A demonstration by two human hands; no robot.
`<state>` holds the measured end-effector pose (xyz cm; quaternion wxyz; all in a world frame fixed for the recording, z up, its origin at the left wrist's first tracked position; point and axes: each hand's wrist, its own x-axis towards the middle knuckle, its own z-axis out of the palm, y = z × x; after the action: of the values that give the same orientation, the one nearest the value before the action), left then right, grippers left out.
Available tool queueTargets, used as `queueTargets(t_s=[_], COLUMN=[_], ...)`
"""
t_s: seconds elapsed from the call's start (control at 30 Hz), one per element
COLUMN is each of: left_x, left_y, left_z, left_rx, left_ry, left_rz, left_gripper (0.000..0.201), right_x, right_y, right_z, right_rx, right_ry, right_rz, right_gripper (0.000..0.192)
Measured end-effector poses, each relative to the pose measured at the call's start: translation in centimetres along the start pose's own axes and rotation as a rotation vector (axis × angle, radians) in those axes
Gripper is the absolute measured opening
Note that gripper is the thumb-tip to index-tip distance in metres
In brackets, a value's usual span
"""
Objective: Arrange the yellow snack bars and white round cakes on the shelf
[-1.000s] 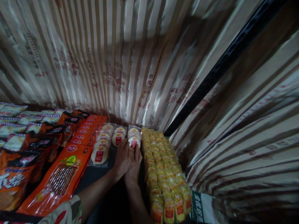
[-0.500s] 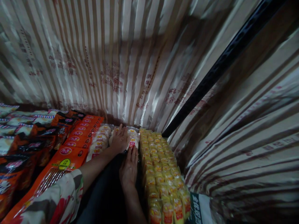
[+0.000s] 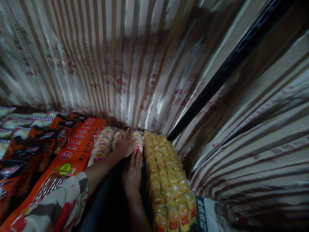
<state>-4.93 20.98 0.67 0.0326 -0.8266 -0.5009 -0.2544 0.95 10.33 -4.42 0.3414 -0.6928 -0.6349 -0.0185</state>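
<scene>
My left hand (image 3: pixel 125 144) lies over clear packets of round white food, its fingers stretched out and apart. One such packet (image 3: pixel 138 138), with a red label, shows just to the right of it. Touching that packet's near edge are the straight fingertips of my right hand (image 3: pixel 131 174), palm turned inward and nothing visible in its grasp. Left of my hands runs a row of similar white packets (image 3: pixel 102 144). Small yellow wrapped packets (image 3: pixel 166 170) stand in tight rows on the right. What lies beneath my left palm is hidden.
Orange flat packets (image 3: pixel 80 137) overlap at the left, beside black-and-orange bags (image 3: pixel 31 149) and white bags (image 3: pixel 18 122). Striped printed sheeting (image 3: pixel 116 77) hangs behind. A dark metal post (image 3: pixel 207 87) slants down to the yellow rows. A green-and-white package (image 3: pixel 207 211) lies at lower right.
My left hand has shifted slightly right, over the edge of the right-hand white packet. My right hand stays almost where it was. The view has turned a little.
</scene>
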Motion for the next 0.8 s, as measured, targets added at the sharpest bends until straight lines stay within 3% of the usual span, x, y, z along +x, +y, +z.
queueTargets(t_s=[0.23, 0.53, 0.67, 0.8], left_x=[0.3, 0.3, -0.1, -1.5], left_y=[-0.2, 0.2, 0.6, 0.7], left_z=[-0.1, 1.5, 0.5, -1.3], left_rx=[0.023, 0.010, 0.019, 0.064], left_ry=[0.045, 0.042, 0.057, 0.109], left_rz=[-0.025, 0.045, -0.008, -0.154], left_gripper=[0.047, 0.046, 0.047, 0.046], right_x=[0.0, 0.2, 0.2, 0.2], right_y=[0.0, 0.0, 0.2, 0.3], right_z=[-0.1, -0.2, -0.1, 0.2], right_rx=[0.008, 0.025, 0.030, 0.050], right_ry=[0.008, -0.003, 0.010, 0.041], right_rz=[0.001, 0.006, 0.000, -0.014], right_gripper=[0.059, 0.056, 0.054, 0.055])
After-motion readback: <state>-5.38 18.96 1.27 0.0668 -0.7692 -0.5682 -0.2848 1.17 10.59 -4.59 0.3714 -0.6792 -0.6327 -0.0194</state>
